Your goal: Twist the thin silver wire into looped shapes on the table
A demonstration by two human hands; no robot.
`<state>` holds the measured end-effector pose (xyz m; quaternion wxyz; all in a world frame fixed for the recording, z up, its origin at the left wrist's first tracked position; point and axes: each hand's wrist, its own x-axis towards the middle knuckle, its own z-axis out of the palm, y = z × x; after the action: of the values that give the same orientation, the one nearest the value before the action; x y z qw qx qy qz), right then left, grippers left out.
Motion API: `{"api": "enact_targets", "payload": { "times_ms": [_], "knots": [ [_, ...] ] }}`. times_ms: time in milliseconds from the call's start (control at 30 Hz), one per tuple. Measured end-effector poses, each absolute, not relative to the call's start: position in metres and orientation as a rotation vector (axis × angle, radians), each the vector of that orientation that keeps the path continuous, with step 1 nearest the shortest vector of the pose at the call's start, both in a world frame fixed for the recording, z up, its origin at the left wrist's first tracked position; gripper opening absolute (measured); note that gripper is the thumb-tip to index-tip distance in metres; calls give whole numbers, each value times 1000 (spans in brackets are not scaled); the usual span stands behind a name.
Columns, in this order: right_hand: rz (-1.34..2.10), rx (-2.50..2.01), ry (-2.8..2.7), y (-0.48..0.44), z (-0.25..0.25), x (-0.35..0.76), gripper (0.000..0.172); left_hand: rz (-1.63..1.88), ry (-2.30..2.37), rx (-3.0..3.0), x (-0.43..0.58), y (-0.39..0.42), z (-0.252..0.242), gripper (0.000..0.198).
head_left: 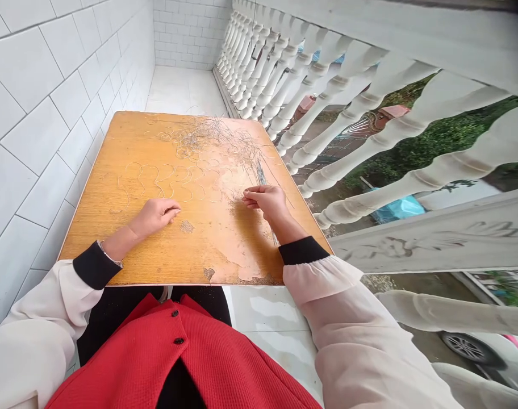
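My left hand [157, 217] is closed with its fingertips pressed together above the wooden table [92, 238]. Whatever it pinches, if anything, is too fine to see. To the right, the fingers of my right hand [267, 201] are also drawn together, and their contents cannot be made out. Thin curved pieces of wire [184, 182] lie in rows beyond my hands. A narrow bundle of straight wires [260, 172] runs partly beneath my right hand and forearm. Toward the far edge sits a loose tangle of bent wires [195, 136].
A white tiled wall [41, 142] borders the left side. White balusters [356, 108] line the right, with greenery and a parked car [476, 352] beyond. The tabletop's surface is worn and peeling near the front edge.
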<state>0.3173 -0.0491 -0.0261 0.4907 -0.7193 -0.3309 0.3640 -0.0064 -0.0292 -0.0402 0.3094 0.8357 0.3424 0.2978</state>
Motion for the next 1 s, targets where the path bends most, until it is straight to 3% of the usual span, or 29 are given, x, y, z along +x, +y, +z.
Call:
{"api": "enact_targets", "payload": {
  "times_ms": [200,467,700,1000],
  "knots": [
    [930,-1698,-834,-56,-20,307,16,868,947,2155,-7,-28,-38,15],
    [1583,-1471,-1036,-100,-14,178,26,1241,1264,1638,-47,-17,22,17],
    [1786,-1426,-1037,-93,-28,99,21,1031,1477,1719,-114,-40,-6,7],
    [1900,-1446,-911,-124,-22,93,14,788,1491,2070,-118,-64,-29,13]
  ]
}}
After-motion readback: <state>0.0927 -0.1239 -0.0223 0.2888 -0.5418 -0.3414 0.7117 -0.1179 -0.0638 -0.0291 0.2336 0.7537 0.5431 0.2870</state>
